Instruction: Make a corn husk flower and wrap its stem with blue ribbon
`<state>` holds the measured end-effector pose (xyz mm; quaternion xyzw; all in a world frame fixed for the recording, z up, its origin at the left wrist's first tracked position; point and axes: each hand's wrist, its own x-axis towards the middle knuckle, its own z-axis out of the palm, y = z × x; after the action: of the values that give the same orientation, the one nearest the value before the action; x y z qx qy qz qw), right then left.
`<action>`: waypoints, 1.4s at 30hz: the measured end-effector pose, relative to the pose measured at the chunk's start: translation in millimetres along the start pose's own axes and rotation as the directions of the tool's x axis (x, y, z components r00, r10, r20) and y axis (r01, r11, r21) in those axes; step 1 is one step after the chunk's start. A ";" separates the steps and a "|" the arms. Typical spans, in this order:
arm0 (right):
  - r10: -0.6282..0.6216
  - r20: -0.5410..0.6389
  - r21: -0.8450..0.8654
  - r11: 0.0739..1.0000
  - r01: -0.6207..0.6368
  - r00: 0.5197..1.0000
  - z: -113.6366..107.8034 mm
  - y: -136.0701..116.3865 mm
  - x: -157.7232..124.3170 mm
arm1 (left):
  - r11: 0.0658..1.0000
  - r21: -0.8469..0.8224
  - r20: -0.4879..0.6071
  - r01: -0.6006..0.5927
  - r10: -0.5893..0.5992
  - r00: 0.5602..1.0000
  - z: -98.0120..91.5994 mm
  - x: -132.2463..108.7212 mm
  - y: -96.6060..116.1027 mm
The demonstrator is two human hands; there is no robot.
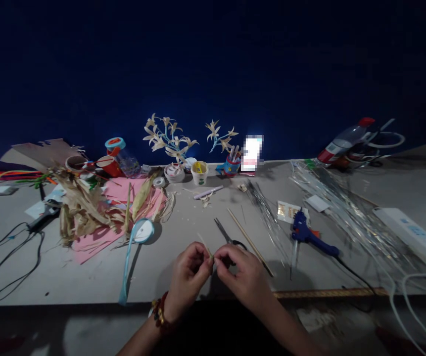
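Observation:
Near the table's front edge, my left hand (192, 267) pinches a thin pale strip (206, 244), which looks like corn husk. Its tip sticks up from the fingers. My right hand (242, 274) meets it from the other side, thumb and forefinger pinched at the strip's lower end. The fingers hide most of that end. Just beyond my right hand lie black-handled scissors (223, 230), with a thin wooden stick (248, 237) slanting alongside. To the left is a roll of light blue tape (135, 242), its loose end trailing to the table edge.
Dried corn husks (82, 202) lie on pink paper (90, 249) at the left. Husk-flower branches (168, 136) stand in a cup behind. A blue glue gun (314, 240), bundled wires (268, 217), clear-wrapped strands (346, 212) and a power strip (415, 232) are on the right.

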<state>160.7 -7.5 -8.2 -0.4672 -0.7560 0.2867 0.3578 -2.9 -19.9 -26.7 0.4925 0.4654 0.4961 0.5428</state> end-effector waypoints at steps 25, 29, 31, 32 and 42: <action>-0.126 -0.134 -0.181 0.978 0.101 0.983 -2.7 -11.0 2.0 | 0.954 -0.269 -0.006 0.130 -0.137 0.991 6.0 -4.0 -3.0; -0.075 -0.170 -0.149 0.988 0.050 0.983 0.6 -7.4 -0.3 | 0.914 -0.353 0.017 0.198 -0.205 0.979 8.6 -3.0 -2.9; -0.063 -0.180 -0.124 0.991 0.041 0.982 1.1 -6.0 -1.7 | 0.898 -0.386 0.018 0.212 -0.223 0.975 9.7 -2.1 -3.0; -0.061 -0.188 -0.116 0.992 0.040 0.980 1.2 -5.5 -2.1 | 0.893 -0.394 0.017 0.216 -0.229 0.973 10.1 -1.7 -3.0; -0.133 -0.146 -0.202 0.974 0.102 0.980 0.5 -8.3 4.0 | 0.905 -0.358 0.008 0.229 -0.242 0.970 11.6 -1.5 1.8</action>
<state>154.9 -7.3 -1.0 -0.4755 -0.7757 0.1517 0.3862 8.4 -22.2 -24.0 0.3172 0.4334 0.5121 0.6703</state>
